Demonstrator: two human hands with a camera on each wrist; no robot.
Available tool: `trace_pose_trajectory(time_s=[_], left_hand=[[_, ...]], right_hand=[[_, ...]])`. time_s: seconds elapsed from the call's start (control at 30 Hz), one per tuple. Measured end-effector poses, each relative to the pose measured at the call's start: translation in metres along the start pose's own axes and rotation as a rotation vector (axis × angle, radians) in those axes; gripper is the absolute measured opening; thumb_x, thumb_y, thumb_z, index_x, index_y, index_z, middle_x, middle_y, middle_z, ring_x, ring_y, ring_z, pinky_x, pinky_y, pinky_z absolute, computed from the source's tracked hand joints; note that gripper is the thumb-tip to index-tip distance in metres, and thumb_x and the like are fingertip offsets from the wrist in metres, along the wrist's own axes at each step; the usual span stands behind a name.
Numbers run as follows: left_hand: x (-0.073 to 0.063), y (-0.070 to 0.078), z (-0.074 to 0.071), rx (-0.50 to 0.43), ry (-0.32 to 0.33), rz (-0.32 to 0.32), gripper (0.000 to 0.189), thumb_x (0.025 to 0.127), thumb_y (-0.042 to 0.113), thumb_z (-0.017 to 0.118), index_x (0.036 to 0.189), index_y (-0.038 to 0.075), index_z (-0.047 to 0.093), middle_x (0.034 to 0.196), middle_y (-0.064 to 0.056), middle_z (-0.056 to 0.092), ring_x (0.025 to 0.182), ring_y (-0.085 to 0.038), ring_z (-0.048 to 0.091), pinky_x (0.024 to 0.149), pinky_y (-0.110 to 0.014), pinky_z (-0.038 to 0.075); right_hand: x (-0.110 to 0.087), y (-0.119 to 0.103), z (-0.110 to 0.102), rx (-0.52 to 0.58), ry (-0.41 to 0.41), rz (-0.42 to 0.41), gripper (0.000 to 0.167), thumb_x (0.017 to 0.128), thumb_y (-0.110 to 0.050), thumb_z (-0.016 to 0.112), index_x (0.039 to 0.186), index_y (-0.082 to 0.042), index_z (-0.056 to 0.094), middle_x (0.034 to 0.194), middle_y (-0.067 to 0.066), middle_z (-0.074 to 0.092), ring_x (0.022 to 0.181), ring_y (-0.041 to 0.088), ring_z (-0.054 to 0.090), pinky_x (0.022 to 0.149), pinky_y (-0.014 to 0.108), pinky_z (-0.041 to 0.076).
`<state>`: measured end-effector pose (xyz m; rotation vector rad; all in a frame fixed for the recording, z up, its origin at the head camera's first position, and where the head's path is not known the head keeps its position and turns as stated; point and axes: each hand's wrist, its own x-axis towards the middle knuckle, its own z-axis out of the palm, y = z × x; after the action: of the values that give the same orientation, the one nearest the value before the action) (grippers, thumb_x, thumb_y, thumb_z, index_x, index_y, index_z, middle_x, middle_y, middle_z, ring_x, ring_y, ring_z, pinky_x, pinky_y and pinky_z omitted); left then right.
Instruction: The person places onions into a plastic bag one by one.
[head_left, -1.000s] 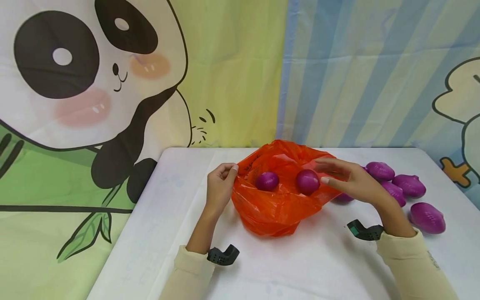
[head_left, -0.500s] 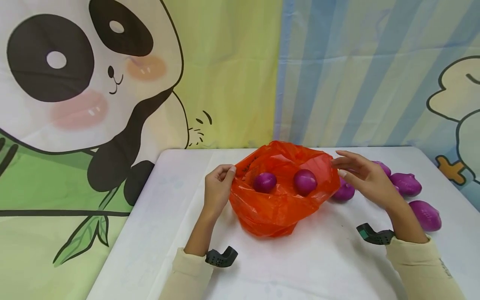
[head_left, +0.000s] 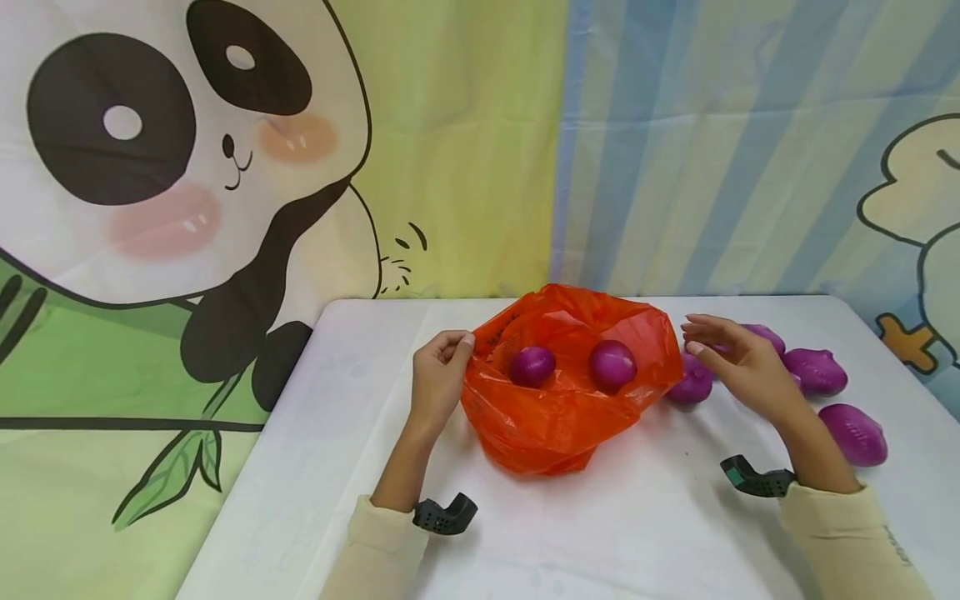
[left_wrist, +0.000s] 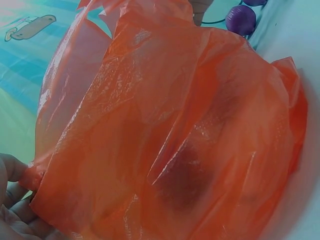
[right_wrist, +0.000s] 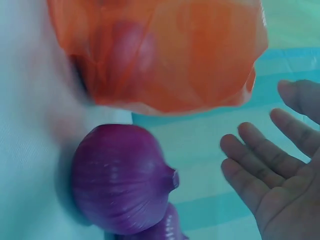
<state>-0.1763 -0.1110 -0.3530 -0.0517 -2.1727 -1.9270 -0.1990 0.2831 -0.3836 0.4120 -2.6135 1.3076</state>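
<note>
An orange-red plastic bag [head_left: 551, 425] stands with its mouth spread on the table. Two red onions show in it, a smaller one [head_left: 532, 367] at left and a larger one [head_left: 612, 365] at right. My left hand [head_left: 438, 379] pinches the left rim of the bag between thumb and fingers; in the left wrist view the bag hides most of the scene. Just right of the bag, my right hand [head_left: 738, 362] is held with fingers extended and nothing in it. Below its fingertips lies another red onion [right_wrist: 122, 179], close beside the bag.
Several more red onions lie at the right of the white table [head_left: 300, 517], among them one [head_left: 816, 372] behind my right wrist and one [head_left: 852, 434] nearest the right forearm. A curtain with a printed panda [head_left: 225, 167] hangs behind the table.
My right hand has drawn back to the right, away from the larger onion and the bag's right rim. The left hand keeps its pinch on the bag.
</note>
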Motion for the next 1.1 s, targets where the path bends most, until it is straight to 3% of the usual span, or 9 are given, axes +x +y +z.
trace_pose_trajectory(time_s=[0.2, 0.27, 0.57, 1.0, 1.1], left_hand=[[0.011, -0.026, 0.000, -0.011, 0.005, -0.017, 0.022, 0.098, 0.016, 0.060, 0.107, -0.001, 0.069, 0.090, -0.017, 0.067, 0.074, -0.018, 0.058, 0.065, -0.024, 0.050], [0.015, -0.037, 0.000, -0.019, 0.008, -0.016, 0.023, 0.097, 0.020, 0.061, 0.107, 0.001, 0.070, 0.091, -0.016, 0.068, 0.074, -0.019, 0.058, 0.064, -0.024, 0.050], [0.014, -0.037, 0.001, -0.036, 0.008, 0.012, 0.020, 0.097, 0.019, 0.061, 0.103, 0.004, 0.071, 0.085, -0.012, 0.067, 0.073, -0.021, 0.059, 0.063, -0.024, 0.051], [0.014, -0.036, -0.001, -0.021, 0.019, -0.015, 0.023, 0.097, 0.023, 0.061, 0.105, 0.004, 0.071, 0.089, -0.013, 0.067, 0.076, -0.022, 0.057, 0.066, -0.024, 0.051], [0.014, -0.035, 0.000, -0.021, 0.014, -0.020, 0.024, 0.098, 0.022, 0.061, 0.107, 0.002, 0.070, 0.090, -0.014, 0.067, 0.076, -0.021, 0.057, 0.065, -0.024, 0.050]], right_hand=[[0.000, 0.010, 0.001, -0.009, -0.066, 0.014, 0.048, 0.096, -0.020, 0.063, 0.139, -0.003, 0.050, 0.129, 0.023, 0.056, 0.116, 0.040, 0.054, 0.079, 0.010, 0.045], [-0.001, 0.012, 0.000, -0.007, -0.073, 0.017, 0.048, 0.096, -0.020, 0.064, 0.138, -0.001, 0.050, 0.129, 0.024, 0.056, 0.115, 0.041, 0.054, 0.078, 0.010, 0.045], [-0.004, 0.021, -0.003, -0.026, -0.121, 0.050, 0.052, 0.094, -0.023, 0.067, 0.136, 0.002, 0.050, 0.129, 0.024, 0.056, 0.113, 0.043, 0.056, 0.077, 0.011, 0.047], [-0.001, 0.028, 0.000, -0.075, -0.146, 0.060, 0.050, 0.092, -0.019, 0.069, 0.134, 0.002, 0.053, 0.127, 0.024, 0.057, 0.113, 0.043, 0.057, 0.078, 0.014, 0.048], [-0.002, 0.029, 0.000, -0.107, -0.147, 0.060, 0.049, 0.091, -0.015, 0.070, 0.134, 0.002, 0.053, 0.126, 0.024, 0.057, 0.112, 0.043, 0.057, 0.082, 0.022, 0.051]])
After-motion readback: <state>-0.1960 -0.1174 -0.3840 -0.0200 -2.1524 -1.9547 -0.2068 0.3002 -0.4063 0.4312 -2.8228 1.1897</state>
